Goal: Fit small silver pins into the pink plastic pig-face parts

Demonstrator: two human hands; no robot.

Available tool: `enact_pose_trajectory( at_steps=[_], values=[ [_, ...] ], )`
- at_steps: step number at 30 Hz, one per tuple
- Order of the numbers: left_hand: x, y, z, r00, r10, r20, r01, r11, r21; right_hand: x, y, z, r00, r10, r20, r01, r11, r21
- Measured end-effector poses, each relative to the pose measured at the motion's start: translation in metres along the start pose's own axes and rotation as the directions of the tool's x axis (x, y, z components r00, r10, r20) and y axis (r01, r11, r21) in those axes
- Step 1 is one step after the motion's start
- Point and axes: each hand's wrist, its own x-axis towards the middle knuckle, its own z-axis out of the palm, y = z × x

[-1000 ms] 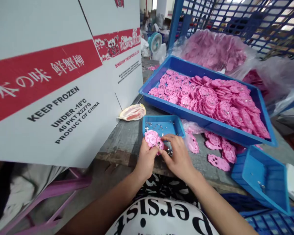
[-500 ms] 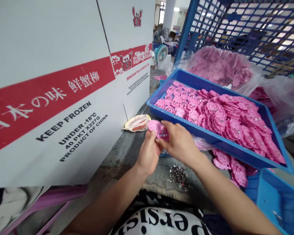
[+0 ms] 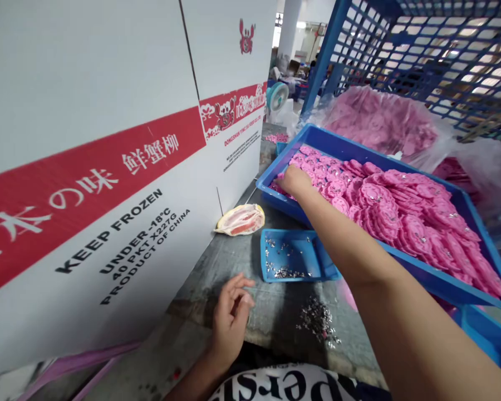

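Observation:
My right hand (image 3: 295, 181) reaches into the left end of a large blue tray (image 3: 271, 196), its fingers curled downward among pink scalloped flower-shaped pieces (image 3: 373, 195) with small shiny metal parts. Pink shows at the fingertips, but what they pinch, if anything, is hidden. Over the grey table (image 3: 204, 273), my left hand (image 3: 232, 312) is open and holds nothing, its fingers loosely bent. Just beyond it sits a small blue bin (image 3: 288, 253) with little metal bits inside. A loose pile of metal bits (image 3: 318, 318) lies nearer my body.
A tall white carton (image 3: 150, 223) walls off the left side. Against it lies a piece of fruit peel (image 3: 242, 220). A plastic bag of pink pieces (image 3: 379, 120) and a blue crate (image 3: 334, 61) stand behind the tray. Another blue bin (image 3: 482, 334) is at lower right.
My hands have parted from the pink piece they held together. The right moved up and forward into the tray; the left dropped back empty, uncovering the small blue bin.

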Motion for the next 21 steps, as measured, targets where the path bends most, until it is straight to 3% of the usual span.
enact_pose_trajectory(
  at_steps=[6,10,13,16,18,21],
  values=[
    [0.006,-0.002,0.003,0.999,0.019,0.038,-0.019,1.000,0.002,-0.001,-0.007,0.004,0.999,0.030,0.039,-0.032,0.998,0.054],
    [0.006,-0.001,0.001,0.997,0.046,0.055,-0.046,0.999,0.000,-0.029,0.008,-0.015,0.997,-0.024,-0.067,0.029,0.996,0.084],
    [0.007,0.002,0.000,0.997,0.051,0.050,-0.050,0.999,-0.022,-0.079,0.036,-0.041,0.978,-0.110,-0.179,0.139,0.977,0.159],
    [0.009,0.006,0.000,0.998,0.022,0.052,-0.021,0.999,-0.029,-0.152,0.080,-0.059,0.982,-0.128,-0.141,0.162,0.951,0.264],
    [0.010,0.008,0.000,0.998,-0.005,0.066,0.006,1.000,-0.015,-0.202,0.117,-0.055,0.993,-0.079,-0.089,0.104,0.941,0.323],
    [0.011,0.011,0.002,0.996,-0.013,0.092,0.012,1.000,0.012,-0.259,0.173,-0.019,0.997,0.064,0.050,-0.075,0.955,0.286]
  ],
)
